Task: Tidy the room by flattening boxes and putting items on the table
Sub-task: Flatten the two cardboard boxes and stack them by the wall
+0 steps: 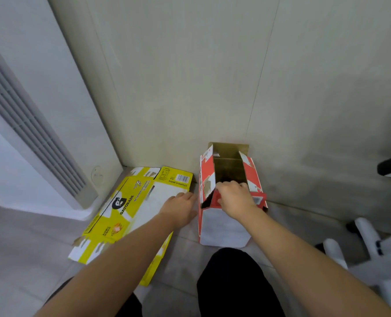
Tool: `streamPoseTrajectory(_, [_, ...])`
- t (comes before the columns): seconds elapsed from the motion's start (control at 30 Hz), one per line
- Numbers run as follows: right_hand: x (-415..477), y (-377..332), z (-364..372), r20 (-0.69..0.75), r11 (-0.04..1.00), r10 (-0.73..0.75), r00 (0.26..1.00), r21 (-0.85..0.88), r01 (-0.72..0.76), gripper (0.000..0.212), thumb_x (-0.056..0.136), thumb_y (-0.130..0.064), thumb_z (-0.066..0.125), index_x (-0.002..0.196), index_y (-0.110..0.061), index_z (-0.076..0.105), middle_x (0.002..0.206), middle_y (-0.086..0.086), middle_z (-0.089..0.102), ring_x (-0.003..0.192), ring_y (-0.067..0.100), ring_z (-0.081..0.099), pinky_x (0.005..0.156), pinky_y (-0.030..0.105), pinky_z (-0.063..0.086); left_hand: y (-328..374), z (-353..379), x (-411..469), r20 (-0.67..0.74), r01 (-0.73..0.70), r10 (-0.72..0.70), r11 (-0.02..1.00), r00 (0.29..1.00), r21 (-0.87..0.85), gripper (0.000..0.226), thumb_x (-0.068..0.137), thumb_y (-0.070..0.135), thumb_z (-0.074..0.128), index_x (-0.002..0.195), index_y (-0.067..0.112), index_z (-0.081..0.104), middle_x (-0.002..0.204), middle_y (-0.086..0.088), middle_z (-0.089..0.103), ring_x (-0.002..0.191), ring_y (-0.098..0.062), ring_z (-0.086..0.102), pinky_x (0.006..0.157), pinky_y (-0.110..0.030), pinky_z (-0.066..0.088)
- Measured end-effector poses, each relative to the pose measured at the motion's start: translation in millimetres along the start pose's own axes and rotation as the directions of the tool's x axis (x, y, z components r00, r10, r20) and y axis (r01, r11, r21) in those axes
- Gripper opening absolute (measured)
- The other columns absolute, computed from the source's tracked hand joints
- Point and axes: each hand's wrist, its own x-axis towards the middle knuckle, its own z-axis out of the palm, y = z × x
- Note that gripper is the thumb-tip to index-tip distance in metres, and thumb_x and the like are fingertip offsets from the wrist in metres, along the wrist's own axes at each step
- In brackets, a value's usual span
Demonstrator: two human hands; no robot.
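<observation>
A red and white cardboard carton [222,229] is seen standing upright on the tiled floor [30,259], its back flap resting against the pale wall [190,88] and its top open, so that the brown inside is shown. The near rim of that opening is gripped by the right hand [233,195], whose fingers are curled over the edge and down into the carton, while the near flap is folded outward beneath the palm. The left hand [180,207] is held against the carton's left side; its fingertips are hidden there, so it cannot be told whether anything is pinched or the fingers are merely laid flat. Just beside the carton, to the left, a yellow Gatorade carton [126,216] lies flattened on the floor with one end at the wall; the word "GATORADE" and a black "G" logo are printed on it, and a barcode [182,178] is carried on the end flap, the smaller print being too fine to be read. A white tower air conditioner [30,124] with long louvres stands at far left, the white chair base [373,255] is visible at right, and black trousers [233,282] fill the lower edge.
</observation>
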Motion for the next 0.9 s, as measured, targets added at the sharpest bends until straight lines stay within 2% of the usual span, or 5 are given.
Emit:
streamPoseTrajectory(0.33, [1, 26, -23, -0.409, 0.948, 0.092, 0.908, 0.315, 0.045, 0.009, 0.089, -0.011, 0.061, 0.083, -0.017, 0.060, 0.084, -0.004, 0.061, 0.083, 0.022, 0.055, 0.074, 0.032, 0.026, 6, -19, 3, -0.100, 0.070, -0.087, 0.984, 0.991, -0.162, 0.095, 0.089, 0.062, 0.053, 0.156, 0.026, -0.002, 0.163, 0.003, 0.014, 0.148, -0.022, 0.017, 0.113, -0.045, 0.035])
streamPoseTrajectory(0.5, [0, 39, -21, -0.508, 0.883, 0.218, 0.833, 0.465, 0.053, 0.010, 0.087, -0.011, 0.065, 0.082, -0.018, 0.061, 0.080, -0.007, 0.060, 0.080, 0.015, 0.054, 0.078, 0.032, 0.032, -11, -16, -3, -0.220, -0.010, -0.021, 0.991, 0.975, -0.137, 0.092, 0.088, 0.068, 0.049, 0.156, 0.032, -0.001, 0.164, 0.008, 0.010, 0.150, -0.019, 0.011, 0.115, -0.044, 0.033])
streamPoseTrajectory(0.73, [-34, 101, 17, -0.325, 0.738, 0.508, 0.798, 0.643, -0.208, 0.005, 0.086, -0.013, 0.064, 0.084, -0.017, 0.061, 0.078, 0.003, 0.065, 0.079, 0.028, 0.062, 0.072, 0.038, 0.049, 17, 23, 7, -0.094, -0.151, 0.140, 0.981, 0.986, -0.119, 0.083, 0.091, 0.068, 0.044, 0.156, 0.038, 0.002, 0.165, 0.009, 0.002, 0.149, -0.023, 0.013, 0.119, -0.047, 0.024])
streamPoseTrajectory(0.83, [-57, 126, 43, -0.230, 0.728, 0.639, 0.734, 0.490, -0.481, 0.034, 0.083, -0.013, 0.064, 0.116, -0.016, 0.059, 0.112, 0.014, 0.065, 0.106, 0.038, 0.060, 0.095, 0.049, 0.043, 36, 39, 17, 0.064, -0.255, 0.255, 0.967, 0.965, -0.021, 0.074, 0.094, 0.065, 0.038, 0.155, 0.040, 0.005, 0.165, 0.010, -0.007, 0.151, -0.022, 0.008, 0.119, -0.047, 0.023])
streamPoseTrajectory(0.9, [-73, 135, 54, -0.151, 0.733, 0.661, 0.735, 0.336, -0.591, 0.072, 0.085, -0.017, 0.063, 0.148, -0.022, 0.030, 0.153, 0.019, 0.030, 0.140, 0.036, 0.031, 0.114, 0.053, 0.020, 40, 50, 23, 0.176, -0.254, 0.249, 0.967, 0.952, 0.008, 0.070, 0.097, 0.061, 0.038, 0.155, 0.043, 0.004, 0.165, 0.008, -0.006, 0.151, -0.022, 0.007, 0.119, -0.045, 0.022])
